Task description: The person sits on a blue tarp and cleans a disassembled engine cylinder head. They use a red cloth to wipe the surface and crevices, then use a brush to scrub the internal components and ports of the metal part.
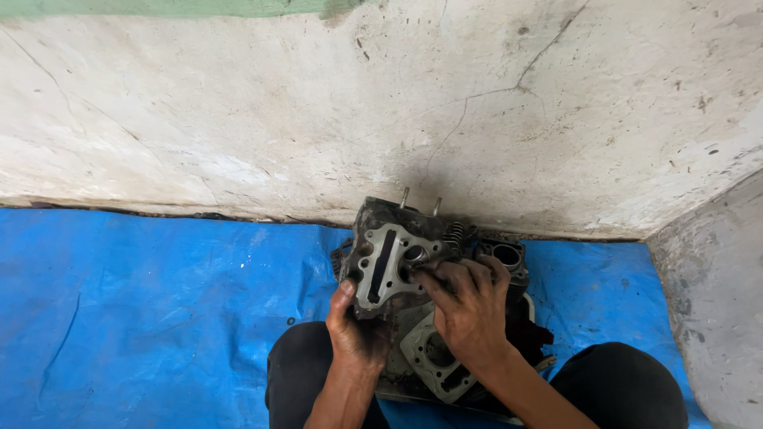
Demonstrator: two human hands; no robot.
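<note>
- My left hand (355, 330) grips the head (391, 253) from below, thumb up its left edge, tilting the machined face toward me.
- My right hand (467, 308) curls over the head's right side, fingertips (424, 278) pressed at a round port; closed on the casting, not on any tool.
- The head sits just above both hands, off the tarp (159, 318), studs (404, 197) pointing away from me toward the wall (318, 119).
- Below my right palm lies a gasket-faced block (433, 353), between my knees.
- Good practice, in my judgement: keep the left grip firm, work the fingertips lightly, and keep the flat face clear of grit.
</note>
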